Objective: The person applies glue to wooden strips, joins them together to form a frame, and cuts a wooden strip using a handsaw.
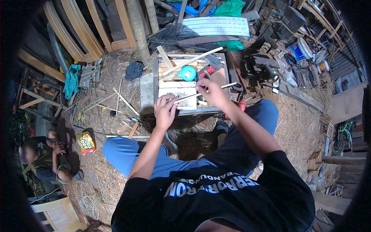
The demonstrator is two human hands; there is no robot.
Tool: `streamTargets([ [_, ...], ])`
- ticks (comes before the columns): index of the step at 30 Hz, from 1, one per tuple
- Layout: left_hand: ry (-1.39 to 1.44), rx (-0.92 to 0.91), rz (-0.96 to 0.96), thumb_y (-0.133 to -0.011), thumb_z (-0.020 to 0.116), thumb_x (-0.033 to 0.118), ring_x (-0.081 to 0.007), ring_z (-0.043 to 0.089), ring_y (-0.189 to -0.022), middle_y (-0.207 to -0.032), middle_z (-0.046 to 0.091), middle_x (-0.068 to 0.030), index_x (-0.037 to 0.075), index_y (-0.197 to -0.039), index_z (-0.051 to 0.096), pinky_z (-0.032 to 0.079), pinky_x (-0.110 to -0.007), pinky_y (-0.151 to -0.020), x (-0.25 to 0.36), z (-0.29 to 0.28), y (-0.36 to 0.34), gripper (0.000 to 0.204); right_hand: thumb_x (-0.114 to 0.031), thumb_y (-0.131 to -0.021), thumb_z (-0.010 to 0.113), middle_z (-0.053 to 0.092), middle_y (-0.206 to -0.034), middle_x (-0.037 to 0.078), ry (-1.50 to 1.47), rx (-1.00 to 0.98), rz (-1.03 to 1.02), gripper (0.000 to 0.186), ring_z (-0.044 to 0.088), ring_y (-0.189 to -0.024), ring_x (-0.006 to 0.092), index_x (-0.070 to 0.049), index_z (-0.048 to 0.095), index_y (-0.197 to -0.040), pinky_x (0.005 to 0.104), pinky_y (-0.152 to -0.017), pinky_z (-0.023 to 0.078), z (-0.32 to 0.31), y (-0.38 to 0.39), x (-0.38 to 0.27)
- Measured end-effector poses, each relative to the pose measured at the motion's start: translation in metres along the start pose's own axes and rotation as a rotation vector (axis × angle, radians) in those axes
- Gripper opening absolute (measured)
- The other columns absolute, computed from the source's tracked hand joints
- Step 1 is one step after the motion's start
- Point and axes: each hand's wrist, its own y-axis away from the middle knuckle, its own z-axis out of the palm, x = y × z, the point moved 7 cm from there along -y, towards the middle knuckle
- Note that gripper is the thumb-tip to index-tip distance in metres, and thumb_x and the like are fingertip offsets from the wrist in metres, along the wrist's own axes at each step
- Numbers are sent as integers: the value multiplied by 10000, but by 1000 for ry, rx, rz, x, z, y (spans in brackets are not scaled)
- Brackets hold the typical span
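Observation:
My left hand (pixel 165 108) is closed on a thin wooden strip (pixel 228 85), which runs diagonally over a low workbench (pixel 156 87). Farther along the same strip, my right hand (pixel 208 93) grips it with bent fingers. Beneath my hands lies a pale, worn board (pixel 166 90). Just beyond them sit a round teal object (pixel 187 72), a red-and-black tool (pixel 206 71) and several light wooden sticks (pixel 176 65). A red tool (pixel 241 105), partly hidden by my right arm, stands at the bench's right side.
A seated person (pixel 42 158) is at my left, beside a yellow snack bag (pixel 85 143). Wooden frames (pixel 75 34) lean at upper left, with a dark bag (pixel 134 70) nearby. A dark machine (pixel 259 67), buckets (pixel 299 49) and timber (pixel 301 96) crowd the right. Wood scraps litter the ground.

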Motion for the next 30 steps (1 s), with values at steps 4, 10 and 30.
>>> streamTargets([
  [4, -32, 12, -8, -898, 752, 131, -303, 579, -1171, -1161, 675, -45, 162, -1213, 796, 389, -468, -1047, -9, 4, 4, 320, -84, -960, 714, 727, -997, 157, 54, 92, -98, 77, 699, -989, 345, -18, 706, -997, 422, -889, 532, 28, 9, -11],
  [10, 50, 103, 18, -889, 787, 204, -282, 598, -1119, -998, 675, -22, 158, -1039, 774, 371, -465, -1026, -10, 1, -1, 158, -74, -988, 693, 670, -990, 146, 117, 66, -224, 79, 654, -952, 316, -2, 671, -1014, 404, -853, 501, 52, 2, -10],
  [30, 80, 113, -82, -855, 831, 236, -267, 598, -1055, -913, 646, -25, 174, -979, 801, 402, -439, -959, -22, 1, 1, 143, -50, -956, 709, 674, -951, 174, 120, 19, -302, 77, 663, -919, 377, -2, 661, -992, 445, -803, 508, 72, 1, 7],
])
